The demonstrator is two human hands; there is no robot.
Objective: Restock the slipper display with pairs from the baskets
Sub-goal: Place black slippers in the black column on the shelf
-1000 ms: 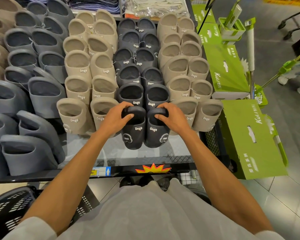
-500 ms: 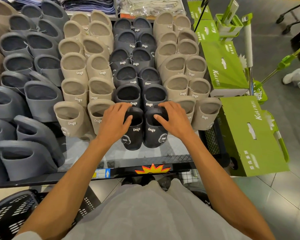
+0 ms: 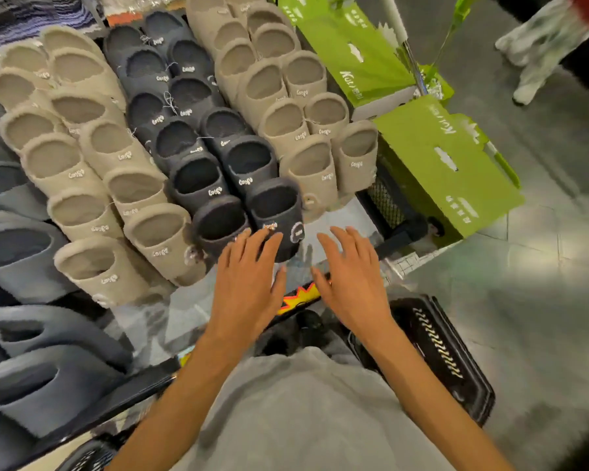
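On the shiny display shelf [image 3: 170, 314], the dark slipper pair [image 3: 279, 212] stands at the front of its row, soft-looking and round, so that one seems done. The left hand [image 3: 245, 287] and right hand [image 3: 351, 287] are flat, fingers spread, holding nothing. The black holey basket [image 3: 439, 348] may hold more.

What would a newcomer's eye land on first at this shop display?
Rows of slippers fill the sloped display: grey slippers at the left, beige slippers on both sides of a black column. Two open hands hover at the front, the left hand by the front black pair, the right hand beside it. Bright green boxes stand at the right.
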